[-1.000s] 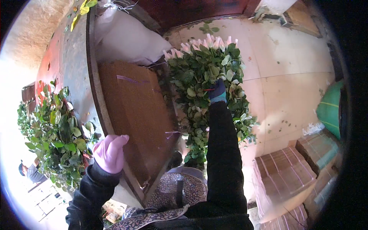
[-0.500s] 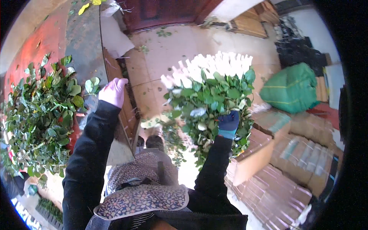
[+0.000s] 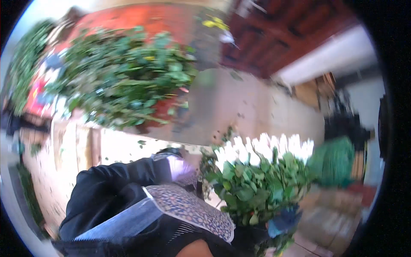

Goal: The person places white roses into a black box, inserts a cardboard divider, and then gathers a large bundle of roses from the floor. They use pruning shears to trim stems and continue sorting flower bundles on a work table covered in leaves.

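Observation:
My right hand [image 3: 286,219], in a dark blue glove with a lighter blue cuff, is closed on the leafy stems of a big bunch of white flowers [image 3: 267,182]. The pale heads point away from me, overexposed, with broad green leaves below them. My left hand [image 3: 180,168], in a pale lilac glove, is drawn in beside my patterned apron [image 3: 188,207]. Motion smears its fingers, and I cannot make out anything in it. A large heap of leafy green stems [image 3: 124,77] lies on the table to the left, away from both hands.
The table [image 3: 199,111] has a red and grey top, with yellow leaves [image 3: 215,23] at its far end. Beyond stands a dark red panelled door [image 3: 280,32]. On the right are a green sack [image 3: 333,162] and blurred cardboard boxes [image 3: 332,214]. Leaf scraps dot the floor.
My view has swung left, bringing more of the table and heap in. My left hand has come back from the table edge to my body. The right hand still grips the bunch, now nearer my body.

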The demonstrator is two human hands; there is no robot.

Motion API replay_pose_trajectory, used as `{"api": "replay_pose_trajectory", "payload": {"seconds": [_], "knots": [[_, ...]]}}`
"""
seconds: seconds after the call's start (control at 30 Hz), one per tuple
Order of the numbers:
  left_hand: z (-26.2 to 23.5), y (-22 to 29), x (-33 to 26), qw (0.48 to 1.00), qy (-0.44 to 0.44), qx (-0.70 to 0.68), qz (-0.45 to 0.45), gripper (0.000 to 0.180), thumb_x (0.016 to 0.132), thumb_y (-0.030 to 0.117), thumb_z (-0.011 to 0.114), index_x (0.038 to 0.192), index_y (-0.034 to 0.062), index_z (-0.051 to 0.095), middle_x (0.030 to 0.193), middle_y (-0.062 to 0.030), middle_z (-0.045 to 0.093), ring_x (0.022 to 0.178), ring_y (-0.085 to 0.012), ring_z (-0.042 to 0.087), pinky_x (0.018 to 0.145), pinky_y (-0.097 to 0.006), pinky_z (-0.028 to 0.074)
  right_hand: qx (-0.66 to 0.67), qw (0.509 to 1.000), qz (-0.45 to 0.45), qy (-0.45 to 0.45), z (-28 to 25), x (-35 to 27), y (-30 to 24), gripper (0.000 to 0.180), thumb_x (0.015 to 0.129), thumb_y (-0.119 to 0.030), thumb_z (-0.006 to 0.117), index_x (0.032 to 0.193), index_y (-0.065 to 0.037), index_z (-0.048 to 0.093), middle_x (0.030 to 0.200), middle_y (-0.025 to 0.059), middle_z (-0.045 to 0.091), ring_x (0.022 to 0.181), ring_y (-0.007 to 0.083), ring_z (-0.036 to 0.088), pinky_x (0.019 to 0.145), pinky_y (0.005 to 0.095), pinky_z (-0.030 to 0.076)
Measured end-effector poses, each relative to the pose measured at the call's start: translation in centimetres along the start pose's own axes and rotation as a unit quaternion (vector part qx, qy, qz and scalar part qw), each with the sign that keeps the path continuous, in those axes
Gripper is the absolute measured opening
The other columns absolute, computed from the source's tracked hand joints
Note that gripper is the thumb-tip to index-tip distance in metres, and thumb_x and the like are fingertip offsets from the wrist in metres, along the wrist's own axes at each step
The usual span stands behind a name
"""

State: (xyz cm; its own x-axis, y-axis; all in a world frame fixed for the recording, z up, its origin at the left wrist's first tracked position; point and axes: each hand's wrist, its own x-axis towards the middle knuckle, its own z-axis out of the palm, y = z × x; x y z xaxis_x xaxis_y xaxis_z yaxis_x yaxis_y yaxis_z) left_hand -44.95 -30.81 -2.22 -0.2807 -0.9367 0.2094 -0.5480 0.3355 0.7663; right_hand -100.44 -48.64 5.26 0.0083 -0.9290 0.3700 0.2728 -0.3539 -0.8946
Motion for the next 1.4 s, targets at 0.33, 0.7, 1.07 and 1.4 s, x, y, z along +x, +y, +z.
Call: {"api": "replay_pose_trajectory", "payload": {"seconds": [0.33,0.7,1.07,1.4], "knots": [[3.2,-4.4,-33.3,0.833,0.066,0.038,-0.548,0.029,0.083,0.032,0.057,0.092,0.0078,0.07,0.083,-0.0184,0.068,0.076,-0.0385,0.065,0.071,-0.048,0.052,0.196,0.963,-0.026,-0.182,9.7,5.2,-9.6,0.039,0.098,-0.023,0.049,0.132,-0.005,0.053,0.121,0.0116,0.058,0.074,0.013,0.053,0.061,0.0291,0.041],[1.0,-9.0,-69.9,0.543,0.175,-0.198,-0.797,0.022,0.084,0.024,0.066,0.088,0.0027,0.072,0.076,-0.0133,0.071,0.066,-0.0232,0.069,0.063,-0.037,0.055,0.166,0.926,-0.289,-0.177,46.2,10.9,-28.2,0.032,0.098,-0.014,0.05,0.123,0.007,0.052,0.083,0.0097,0.057,0.059,0.0135,0.04,0.055,0.0268,0.031],[-4.7,-2.0,-84.5,0.421,0.469,-0.222,-0.744,0.023,0.085,0.021,0.06,0.09,0.0011,0.07,0.065,-0.0112,0.064,0.055,-0.0218,0.063,0.051,-0.037,0.052,0.413,0.787,-0.112,-0.445,87.2,21.6,-24.4,0.026,0.097,-0.022,0.051,0.096,0.002,0.061,0.056,0.0002,0.037,0.051,0.0117,0.036,0.057,0.03,0.034],[3.8,13.2,-71.1,0.257,0.373,-0.259,-0.853,0.026,0.083,0.026,0.062,0.088,0.002,0.07,0.067,-0.011,0.065,0.064,-0.0239,0.066,0.061,-0.04,0.053,0.477,0.783,0.038,-0.398,125.4,26.8,1.2,0.025,0.093,-0.027,0.049,0.089,-0.006,0.062,0.073,0.0073,0.056,0.06,0.0201,0.051,0.062,0.0374,0.045]]}}
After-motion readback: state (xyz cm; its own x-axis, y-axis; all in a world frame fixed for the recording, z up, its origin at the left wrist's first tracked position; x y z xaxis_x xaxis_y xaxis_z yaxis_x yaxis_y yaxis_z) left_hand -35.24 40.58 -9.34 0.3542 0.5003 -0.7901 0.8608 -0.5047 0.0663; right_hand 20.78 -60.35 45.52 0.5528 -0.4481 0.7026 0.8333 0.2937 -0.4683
